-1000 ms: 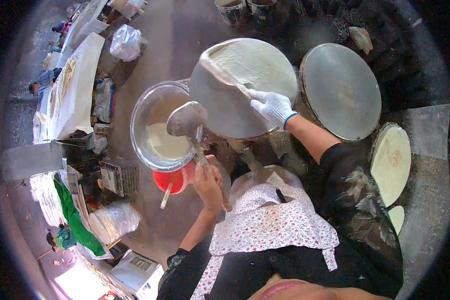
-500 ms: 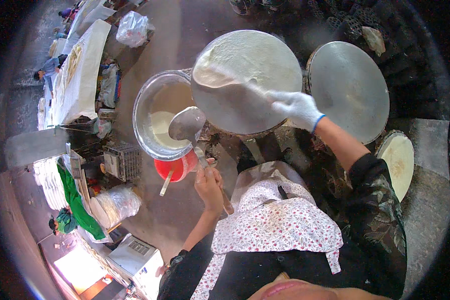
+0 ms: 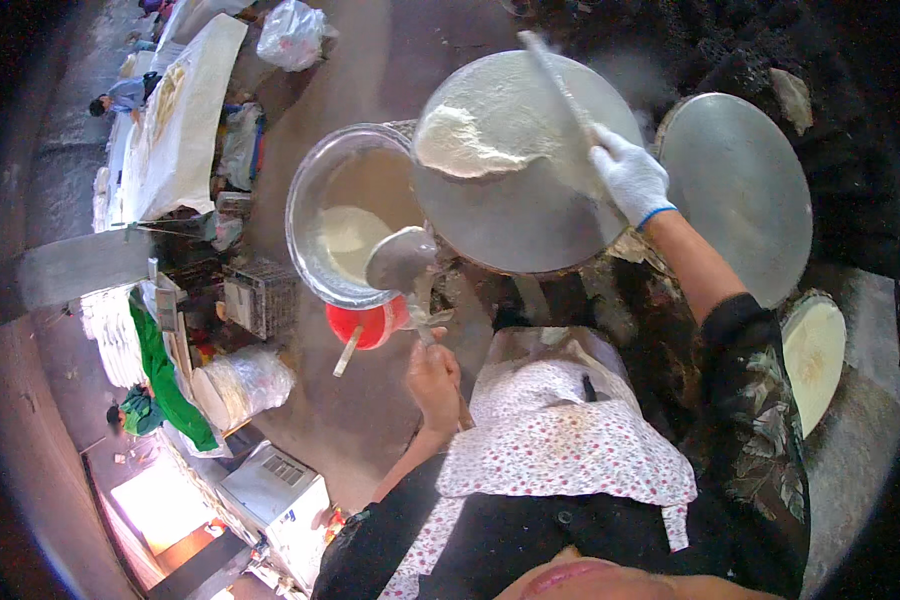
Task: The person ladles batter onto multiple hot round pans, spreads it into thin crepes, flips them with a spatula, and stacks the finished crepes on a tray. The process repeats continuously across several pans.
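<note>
My right hand (image 3: 633, 182), in a white glove with a blue cuff, grips a pale, flat batter spreader (image 3: 560, 85) over a round griddle (image 3: 530, 235). Cream-coloured batter (image 3: 470, 145) lies thick on the griddle's left side and thin across its far part; the near part is bare grey metal. My bare left hand (image 3: 433, 385) is closed round the handle of a large ladle (image 3: 400, 258). The ladle's bowl rests at, or hangs just over, the near right rim of a wide metal pot (image 3: 300, 215), which holds pale batter.
Right of the griddle stands a second, bare griddle (image 3: 735, 200); a pale round flatbread (image 3: 813, 360) lies nearer. Behind the ladle, below the pot, sits a red bucket (image 3: 370, 325) with a stick. Far left are a white-covered table (image 3: 195, 130), a person (image 3: 125, 97) and a wire crate (image 3: 260, 300).
My right hand has swung the spreader up toward the far side. The batter now heaps at the griddle's left and has thinned at the right. My left hand keeps the ladle by the pot.
</note>
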{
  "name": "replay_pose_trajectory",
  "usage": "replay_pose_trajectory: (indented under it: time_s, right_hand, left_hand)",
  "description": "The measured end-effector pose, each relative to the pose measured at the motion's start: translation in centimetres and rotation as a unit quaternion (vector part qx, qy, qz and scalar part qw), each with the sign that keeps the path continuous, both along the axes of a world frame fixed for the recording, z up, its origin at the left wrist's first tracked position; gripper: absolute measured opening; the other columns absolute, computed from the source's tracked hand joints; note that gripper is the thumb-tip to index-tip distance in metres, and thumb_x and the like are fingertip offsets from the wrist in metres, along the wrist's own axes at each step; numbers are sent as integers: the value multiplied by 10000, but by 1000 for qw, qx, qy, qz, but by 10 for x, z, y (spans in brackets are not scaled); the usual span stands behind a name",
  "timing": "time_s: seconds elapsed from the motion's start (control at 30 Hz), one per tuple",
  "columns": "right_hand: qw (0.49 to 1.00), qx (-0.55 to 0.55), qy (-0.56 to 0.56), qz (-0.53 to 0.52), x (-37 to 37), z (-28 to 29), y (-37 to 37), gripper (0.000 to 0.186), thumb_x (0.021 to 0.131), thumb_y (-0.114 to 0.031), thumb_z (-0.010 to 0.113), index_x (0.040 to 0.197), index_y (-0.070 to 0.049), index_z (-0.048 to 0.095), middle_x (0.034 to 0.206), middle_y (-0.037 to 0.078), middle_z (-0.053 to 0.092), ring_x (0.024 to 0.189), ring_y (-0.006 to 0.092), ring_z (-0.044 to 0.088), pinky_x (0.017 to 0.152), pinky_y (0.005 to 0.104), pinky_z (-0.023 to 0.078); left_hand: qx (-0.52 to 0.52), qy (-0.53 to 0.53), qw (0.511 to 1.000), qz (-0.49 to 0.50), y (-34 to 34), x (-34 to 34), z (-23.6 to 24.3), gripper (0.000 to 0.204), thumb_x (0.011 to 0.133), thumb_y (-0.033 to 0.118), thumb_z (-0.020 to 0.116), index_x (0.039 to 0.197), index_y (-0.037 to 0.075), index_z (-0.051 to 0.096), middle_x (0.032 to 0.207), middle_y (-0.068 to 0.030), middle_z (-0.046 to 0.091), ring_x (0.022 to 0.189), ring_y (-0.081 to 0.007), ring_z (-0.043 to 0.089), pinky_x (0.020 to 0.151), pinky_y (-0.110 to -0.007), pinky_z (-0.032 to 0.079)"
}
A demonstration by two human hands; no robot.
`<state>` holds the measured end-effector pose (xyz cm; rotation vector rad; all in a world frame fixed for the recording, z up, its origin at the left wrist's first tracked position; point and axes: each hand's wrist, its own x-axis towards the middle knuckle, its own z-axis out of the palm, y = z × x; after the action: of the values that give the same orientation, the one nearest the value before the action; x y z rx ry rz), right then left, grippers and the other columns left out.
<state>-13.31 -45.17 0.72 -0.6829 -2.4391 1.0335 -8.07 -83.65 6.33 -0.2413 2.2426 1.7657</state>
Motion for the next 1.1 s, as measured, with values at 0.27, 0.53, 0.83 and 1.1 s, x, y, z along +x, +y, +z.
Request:
replay_pose_trajectory:
  time_s: [0.27, 0.53, 0.83, 1.1]
  right_hand:
    - [948, -131, -154, 247, 6, 9, 8, 434, 978, -399, 678, 1359, -195, 707, 1210, 105, 769, 1064, 228, 758, 954, 319, 561]
    - [945, 66, -99, 303, -12, -2, -3, 348, 969, -370, 681, 1309, -309, 727, 956, 148, 767, 843, 358, 746, 756, 410, 587]
    - [983, 55, -44, 170, 18, -29, 20, 365, 968, -363, 711, 1329, -308, 717, 980, 147, 774, 787, 328, 766, 700, 404, 613]
    - [929, 170, -152, 291, 88, -13, 11, 400, 946, -298, 728, 1346, -299, 697, 826, 151, 742, 653, 312, 728, 605, 412, 584]
  left_hand:
    - [-79, 15, 997, 2, -1, -14, -3, 213, 1119, 128, 476, 1196, 6, 632, 712, 31, 492, 581, -36, 432, 505, -207, 336]
    - [-162, 192, 966, -54, 25, -151, -48, 218, 1097, 109, 510, 1178, -21, 666, 780, 15, 558, 642, -52, 454, 569, -244, 397]
    - [-207, 144, 967, -30, 31, -124, -76, 504, 1051, 28, 530, 1554, 62, 511, 846, -17, 606, 769, -114, 550, 728, -281, 488]
    - [-352, 292, 880, -129, 2, -46, -57, 574, 998, -25, 551, 1552, 123, 533, 869, -72, 625, 769, -187, 593, 747, -312, 503]
